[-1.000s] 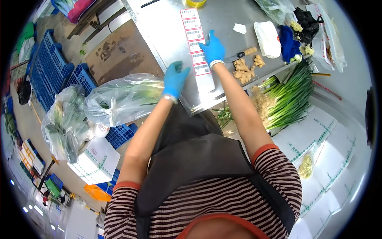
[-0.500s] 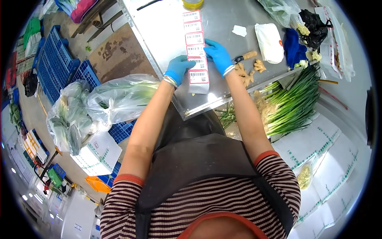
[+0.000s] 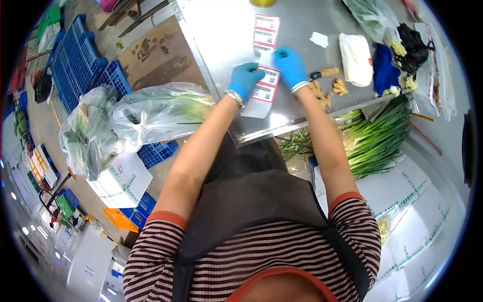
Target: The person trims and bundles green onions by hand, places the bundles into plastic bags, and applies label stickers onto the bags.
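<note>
A strip of red-bordered barcode labels (image 3: pixel 265 36) lies on the steel table, its lower part lifted and tilted. My left hand (image 3: pixel 245 80), in a blue glove, pinches the strip's left edge beside the lower labels. My right hand (image 3: pixel 290 66), also gloved in blue, is just right of the strip with its fingers curled and blurred by motion. Whatever those fingers hold is hidden. A plain white stretch of backing shows between the hands. Right of my right hand lie a wooden-handled knife (image 3: pixel 324 73) and ginger pieces (image 3: pixel 319 94).
On the steel table (image 3: pixel 221 30) are a white packet (image 3: pixel 355 59), a blue cloth (image 3: pixel 386 70), a black bag (image 3: pixel 413 45) and a paper scrap (image 3: pixel 319 39). Below its right edge lies a bunch of green onions (image 3: pixel 380 133). Bagged vegetables (image 3: pixel 161 113) and blue crates (image 3: pixel 75 65) stand left.
The lower strip has tilted, and plain backing now shows where a label was. My right hand has moved slightly up and its fingers have curled. The whole view has shifted a little.
</note>
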Available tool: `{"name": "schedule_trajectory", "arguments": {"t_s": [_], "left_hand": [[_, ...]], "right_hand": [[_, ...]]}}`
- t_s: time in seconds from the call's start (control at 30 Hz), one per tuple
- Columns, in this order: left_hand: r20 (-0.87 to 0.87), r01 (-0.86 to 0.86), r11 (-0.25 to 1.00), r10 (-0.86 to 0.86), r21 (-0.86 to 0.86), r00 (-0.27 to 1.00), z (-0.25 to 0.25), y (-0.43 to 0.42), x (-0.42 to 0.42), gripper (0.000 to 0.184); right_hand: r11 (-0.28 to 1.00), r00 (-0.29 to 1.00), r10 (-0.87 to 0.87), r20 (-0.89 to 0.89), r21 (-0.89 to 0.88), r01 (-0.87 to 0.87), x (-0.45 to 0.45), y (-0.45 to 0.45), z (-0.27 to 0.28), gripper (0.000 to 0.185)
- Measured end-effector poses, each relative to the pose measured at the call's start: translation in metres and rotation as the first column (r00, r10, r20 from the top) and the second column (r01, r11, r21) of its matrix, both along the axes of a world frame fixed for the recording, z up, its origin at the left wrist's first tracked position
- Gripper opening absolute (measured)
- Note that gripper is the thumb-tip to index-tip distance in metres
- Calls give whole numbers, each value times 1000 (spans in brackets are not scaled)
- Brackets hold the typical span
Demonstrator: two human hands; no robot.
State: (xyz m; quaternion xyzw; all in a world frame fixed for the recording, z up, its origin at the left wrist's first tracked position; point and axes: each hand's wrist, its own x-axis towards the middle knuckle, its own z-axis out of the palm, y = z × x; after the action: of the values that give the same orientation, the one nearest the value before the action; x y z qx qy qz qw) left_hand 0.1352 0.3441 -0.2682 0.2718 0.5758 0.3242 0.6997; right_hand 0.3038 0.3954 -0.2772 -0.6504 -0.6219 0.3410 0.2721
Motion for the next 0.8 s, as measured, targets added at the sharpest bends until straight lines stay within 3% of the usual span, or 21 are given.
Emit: {"name": "schedule_trajectory", "arguments": {"t_s": [0.03, 0.07, 0.1, 0.17, 0.2, 0.23, 0.27, 0.3, 0.33, 0.4, 0.43, 0.47, 0.5, 0.57, 0.63, 0.7, 0.8], "left_hand": [[46, -20, 1000, 21, -22, 999, 0, 0, -2, 29], [-26, 16, 999, -16, 32, 1000, -9, -1, -4, 32], [-110, 56, 995, -48, 79, 993, -19, -4, -9, 36], [-456, 174, 967, -71, 188, 887, -8, -15, -22, 43], [-510, 198, 952, -54, 232, 859, 12, -23, -43, 47], [-555, 229, 934, -40, 274, 831, 37, -29, -62, 50], [-701, 297, 896, 22, 329, 712, 56, -36, -93, 57], [-869, 508, 792, 56, 338, 492, 53, -39, -134, 67], [-959, 638, 735, 60, 229, 276, 54, -43, -176, 84], [-978, 724, 657, -146, -210, -151, 46, -62, -264, 114], [-934, 736, 577, -259, -354, -246, 12, -91, -320, 108], [-706, 673, 339, -590, -658, -392, 16, -102, -347, 95], [-350, 567, 7, -793, -824, -499, 16, -109, -368, 83], [-524, 722, 204, -814, -661, -251, 6, -164, -395, 52], [-671, 741, 384, -732, -550, -118, 21, -197, -389, 39], [-844, 773, 500, -529, -391, -84, 9, -226, -392, 24], [-877, 735, 583, -480, -346, -32, 3, -240, -392, 24]], "right_hand": [[993, 993, -117, 6, -6, 117, 21, 11, -13, 24], [997, 958, -75, 278, 20, 72, 49, 21, -19, 31], [970, 968, -241, 73, 31, 240, 59, 24, -14, 31], [831, 774, -498, -391, 42, 555, 81, 30, -2, 32], [786, 766, -555, -326, 97, 611, 71, 22, 30, 24], [773, 733, -501, -460, 142, 618, 56, 17, 48, 17], [793, 744, -461, -483, 152, 590, 28, 8, 76, 18], [852, 807, -383, -451, 166, 497, 1, -4, 90, 17], [900, 860, -298, -414, 178, 397, -25, -17, 102, 16], [974, 943, -106, -315, 158, 162, -87, -42, 116, 15], [992, 966, 3, -257, 123, 29, -122, -54, 117, 17], [993, 950, 76, -303, 107, -45, -154, -66, 102, 16], [988, 926, 145, -348, 95, -119, -187, -73, 83, 17], [954, 909, 249, -333, 248, -170, -259, -82, 67, 15], [826, 919, 386, -81, 473, -306, -320, -95, 30, 18], [729, 775, 600, 198, 261, -632, -368, -120, -47, 26], [428, 527, 726, 442, 309, -849, -389, -167, -120, 31]]}}
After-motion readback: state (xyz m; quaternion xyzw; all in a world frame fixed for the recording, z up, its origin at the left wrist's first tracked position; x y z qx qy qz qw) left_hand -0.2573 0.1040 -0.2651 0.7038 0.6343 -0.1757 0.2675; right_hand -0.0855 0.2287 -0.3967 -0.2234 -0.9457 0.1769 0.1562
